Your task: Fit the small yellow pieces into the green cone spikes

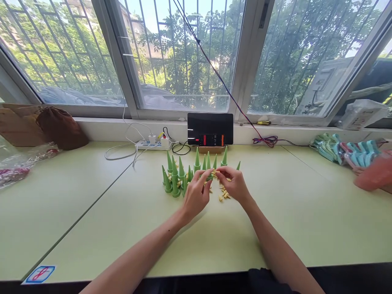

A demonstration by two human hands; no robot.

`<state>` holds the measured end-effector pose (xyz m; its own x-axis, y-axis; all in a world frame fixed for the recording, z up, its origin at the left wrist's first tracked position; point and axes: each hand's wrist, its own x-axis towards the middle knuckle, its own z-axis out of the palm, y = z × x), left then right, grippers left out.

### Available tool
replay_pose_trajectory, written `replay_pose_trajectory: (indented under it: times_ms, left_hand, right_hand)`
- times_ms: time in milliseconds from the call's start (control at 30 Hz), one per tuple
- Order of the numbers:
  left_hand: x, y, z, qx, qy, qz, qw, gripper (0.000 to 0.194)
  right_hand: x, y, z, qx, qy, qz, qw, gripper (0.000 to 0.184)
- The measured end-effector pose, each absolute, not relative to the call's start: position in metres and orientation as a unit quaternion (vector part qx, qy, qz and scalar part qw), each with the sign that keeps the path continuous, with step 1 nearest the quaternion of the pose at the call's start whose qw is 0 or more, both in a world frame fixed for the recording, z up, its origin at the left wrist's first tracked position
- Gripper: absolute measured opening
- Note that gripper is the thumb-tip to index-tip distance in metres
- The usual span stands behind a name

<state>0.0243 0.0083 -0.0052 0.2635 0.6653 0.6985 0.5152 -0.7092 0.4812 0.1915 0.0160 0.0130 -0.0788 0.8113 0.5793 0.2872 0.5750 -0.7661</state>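
Several green plastic cones (pixel 174 177) stand upright in a cluster on the pale green table (pixel 92 212). Small yellow pieces (pixel 224 195) lie scattered among and in front of them. My left hand (pixel 197 194) has its fingers closed on a green cone lying between the hands. My right hand (pixel 233 183) pinches a small yellow piece at that cone's end. The two hands meet just in front of the cluster.
A dark tablet (pixel 210 128) leans against the window sill behind the cones, beside a white power strip (pixel 153 143) with cables. A brown bag (pixel 60 127) sits far left. Teal and pink items (pixel 346 150) lie far right, next to a blurred orange-pink shape (pixel 375 174).
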Motion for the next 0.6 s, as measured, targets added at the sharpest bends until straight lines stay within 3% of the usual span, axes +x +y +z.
replay_pose_trajectory:
  times_ms: [600]
  left_hand:
    - [0.0248, 0.0079, -0.0037, 0.787, 0.370, 0.487, 0.080, 0.033]
  right_hand:
    - [0.1918, 0.0170, 0.0100, -0.380, -0.696, 0.268, 0.547, 0.027]
